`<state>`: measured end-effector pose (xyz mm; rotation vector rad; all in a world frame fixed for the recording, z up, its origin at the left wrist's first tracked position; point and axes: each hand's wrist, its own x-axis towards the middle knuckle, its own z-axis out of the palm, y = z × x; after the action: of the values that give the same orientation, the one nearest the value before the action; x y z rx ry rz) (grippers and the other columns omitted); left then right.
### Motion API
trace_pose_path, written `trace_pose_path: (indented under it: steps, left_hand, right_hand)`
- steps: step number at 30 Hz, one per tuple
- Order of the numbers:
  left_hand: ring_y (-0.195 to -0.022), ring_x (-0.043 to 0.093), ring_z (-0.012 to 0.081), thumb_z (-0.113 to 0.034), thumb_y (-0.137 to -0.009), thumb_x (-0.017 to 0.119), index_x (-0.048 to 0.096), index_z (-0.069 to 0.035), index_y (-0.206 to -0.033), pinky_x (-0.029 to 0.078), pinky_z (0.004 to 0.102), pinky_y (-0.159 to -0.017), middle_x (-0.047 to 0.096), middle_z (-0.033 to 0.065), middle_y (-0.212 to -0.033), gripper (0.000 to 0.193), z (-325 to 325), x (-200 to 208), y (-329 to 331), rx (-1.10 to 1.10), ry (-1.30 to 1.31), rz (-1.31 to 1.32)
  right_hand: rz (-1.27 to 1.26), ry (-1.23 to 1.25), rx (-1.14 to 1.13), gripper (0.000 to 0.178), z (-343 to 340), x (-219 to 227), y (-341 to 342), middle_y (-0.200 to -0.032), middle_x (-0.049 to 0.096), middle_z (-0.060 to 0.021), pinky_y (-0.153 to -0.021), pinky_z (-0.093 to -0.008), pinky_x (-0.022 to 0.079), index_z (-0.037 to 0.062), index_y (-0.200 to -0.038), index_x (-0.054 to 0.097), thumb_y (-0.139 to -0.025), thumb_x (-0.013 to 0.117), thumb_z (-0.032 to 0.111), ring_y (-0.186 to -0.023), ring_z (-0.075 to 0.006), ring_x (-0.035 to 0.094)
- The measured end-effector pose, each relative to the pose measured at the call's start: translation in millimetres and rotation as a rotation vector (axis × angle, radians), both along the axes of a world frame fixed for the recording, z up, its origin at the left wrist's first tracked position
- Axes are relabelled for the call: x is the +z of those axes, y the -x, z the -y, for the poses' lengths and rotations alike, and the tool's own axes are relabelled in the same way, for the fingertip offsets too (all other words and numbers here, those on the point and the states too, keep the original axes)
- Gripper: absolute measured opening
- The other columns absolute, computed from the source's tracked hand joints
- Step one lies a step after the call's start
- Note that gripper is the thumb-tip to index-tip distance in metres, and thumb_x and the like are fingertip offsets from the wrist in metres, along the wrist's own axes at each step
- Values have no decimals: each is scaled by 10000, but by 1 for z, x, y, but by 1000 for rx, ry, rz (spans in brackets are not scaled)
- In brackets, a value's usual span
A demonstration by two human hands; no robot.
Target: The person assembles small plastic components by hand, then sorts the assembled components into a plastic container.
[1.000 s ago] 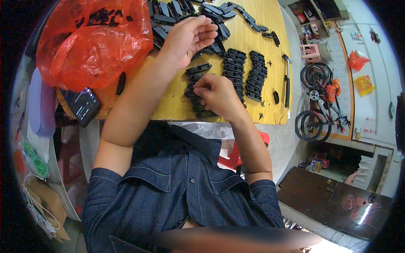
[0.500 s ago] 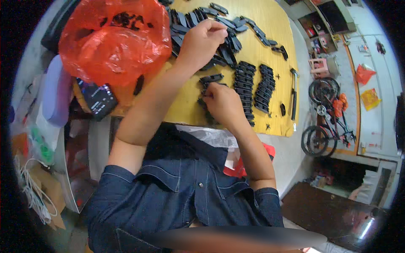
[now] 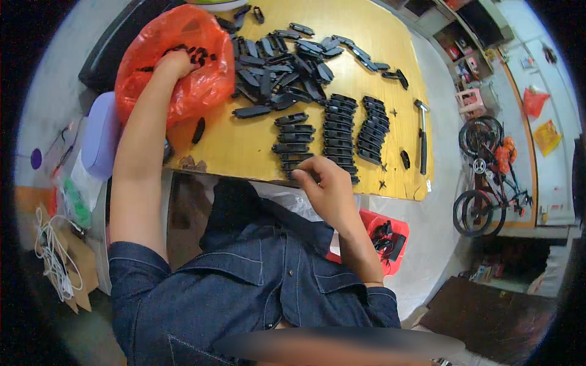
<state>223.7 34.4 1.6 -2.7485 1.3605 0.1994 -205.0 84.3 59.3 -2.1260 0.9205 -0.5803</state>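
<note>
My left hand (image 3: pixel 176 63) reaches into a red plastic bag (image 3: pixel 204 97), among small black pieces (image 3: pixel 199 56); its fingers are hidden there. At the table's near edge, my right hand (image 3: pixel 331 188) is closed, thumb and fingertips together at the near end of a short row of black plastic parts (image 3: pixel 294 138). Whatever those fingertips hold is too small to make out. To the right of this row stand a longer row (image 3: pixel 339 125) of like parts and a curved row (image 3: pixel 372 131). A loose heap of long black plastic pieces (image 3: pixel 268 73) lies beyond them.
A hammer (image 3: pixel 422 137) lies at the right of the yellow table (image 3: pixel 360 24), near small black cross-shaped pieces (image 3: pixel 383 185). Below the near edge is a red container (image 3: pixel 400 235) with black items. A lilac box (image 3: pixel 101 137) stands left of the bag.
My left hand has moved from above the black heap leftward into the red bag. My right hand has come nearer to me, down to the close end of the short row.
</note>
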Motion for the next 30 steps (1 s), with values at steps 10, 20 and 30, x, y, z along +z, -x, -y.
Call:
trace_pose_path:
  steps: [10, 20, 30]
  left_hand:
    - [-974, 566, 388, -245, -832, 472, 587, -18, -1041, 438, 465, -836, 592, 240, -1022, 330, 22, -16, -5, -89, 156, -7]
    - [-523, 528, 163, -80, -857, 480, 515, 5, -826, 521, 240, -515, 528, 65, -675, 98, 3, 2, -55, 784, 1016, -2006]
    - [-938, 557, 362, -71, -914, 383, 481, 102, -853, 474, 460, -901, 551, 217, -907, 208, -17, 60, 129, 448, 1447, -2569]
  right_hand:
    - [35, -47, -79, 104, 1, -21, 35, -688, 576, -70, -559, -245, 424, 5, -827, 604, -791, 638, 97, -612, -106, 520]
    - [111, -41, -43, 108, -3, -23, 29, -701, 578, -83, -563, -262, 427, 0, -828, 603, -793, 635, 97, -615, -135, 530]
    - [103, -33, -25, 121, 13, -8, 11, -747, 591, -141, -592, -339, 450, 20, -833, 604, -791, 624, 132, -671, -287, 577]
